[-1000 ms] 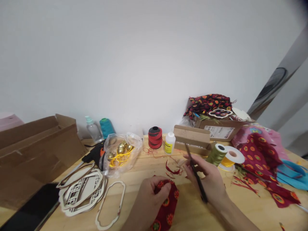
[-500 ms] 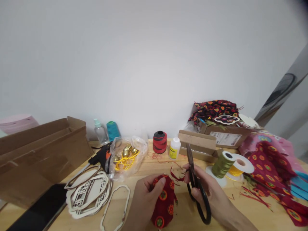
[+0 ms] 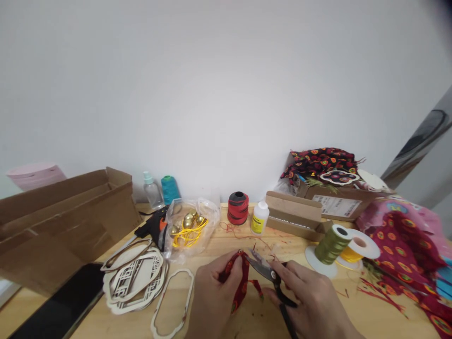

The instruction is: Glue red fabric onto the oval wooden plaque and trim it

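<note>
Pinched between the thumb and fingers of my left hand (image 3: 217, 289) is a dark red patterned cloth piece (image 3: 241, 288), tilted so that only part of its face shows. My right hand (image 3: 310, 299) grips black-handled scissors (image 3: 274, 277). Their blades are parted and point left, with the tips at the upper edge of the cloth, close to my left fingertips. A narrow red strip hangs from the cloth's right side, between my two hands. Whether the blades touch the fabric I cannot tell.
Behind my hands stand a red thread cone (image 3: 238, 208) and a white bottle (image 3: 260, 218). Wooden frames (image 3: 136, 278), a phone (image 3: 61, 301), a bag of bells (image 3: 190, 228) and a cardboard box (image 3: 70, 230) lie left. Right are a green spool (image 3: 332, 245) and red fabric (image 3: 406, 249).
The scissors have swung from upright to pointing left, opened, and come up to the cloth. My left hand has tilted the cloth. The whole view has shifted slightly.
</note>
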The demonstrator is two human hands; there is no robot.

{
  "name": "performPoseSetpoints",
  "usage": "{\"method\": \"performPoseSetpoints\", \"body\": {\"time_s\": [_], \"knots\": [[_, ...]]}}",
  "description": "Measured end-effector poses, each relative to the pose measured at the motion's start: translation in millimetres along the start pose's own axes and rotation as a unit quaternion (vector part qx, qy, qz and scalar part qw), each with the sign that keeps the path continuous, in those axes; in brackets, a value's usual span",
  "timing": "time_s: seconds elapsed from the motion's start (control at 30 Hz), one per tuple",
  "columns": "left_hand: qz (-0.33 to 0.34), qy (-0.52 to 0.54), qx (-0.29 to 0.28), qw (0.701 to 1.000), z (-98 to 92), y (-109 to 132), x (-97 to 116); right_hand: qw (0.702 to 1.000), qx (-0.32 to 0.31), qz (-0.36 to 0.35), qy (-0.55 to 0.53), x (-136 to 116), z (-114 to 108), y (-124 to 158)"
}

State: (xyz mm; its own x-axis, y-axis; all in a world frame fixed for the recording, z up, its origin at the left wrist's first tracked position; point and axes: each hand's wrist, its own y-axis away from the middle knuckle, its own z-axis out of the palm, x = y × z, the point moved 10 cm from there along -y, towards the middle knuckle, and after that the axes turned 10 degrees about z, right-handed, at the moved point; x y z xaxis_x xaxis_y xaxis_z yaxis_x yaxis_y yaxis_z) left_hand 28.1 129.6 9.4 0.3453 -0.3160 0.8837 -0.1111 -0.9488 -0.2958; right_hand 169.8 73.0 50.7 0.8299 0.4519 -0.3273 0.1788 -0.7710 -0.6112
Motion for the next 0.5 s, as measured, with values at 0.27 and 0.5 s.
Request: {"method": "performPoseSetpoints", "body": {"time_s": [0.27,0.5], "knots": [[0.052,-0.066,0.017,0.996,-5.5,1.0,9.0,0.998,0.015,-0.019,0.062,-12.8,4.1,4.8],[0.084,-0.093,0.030,0.992,-7.5,1.1,15.9,0.998,-0.036,0.021,0.056,-0.8,18.5,10.4]]}}
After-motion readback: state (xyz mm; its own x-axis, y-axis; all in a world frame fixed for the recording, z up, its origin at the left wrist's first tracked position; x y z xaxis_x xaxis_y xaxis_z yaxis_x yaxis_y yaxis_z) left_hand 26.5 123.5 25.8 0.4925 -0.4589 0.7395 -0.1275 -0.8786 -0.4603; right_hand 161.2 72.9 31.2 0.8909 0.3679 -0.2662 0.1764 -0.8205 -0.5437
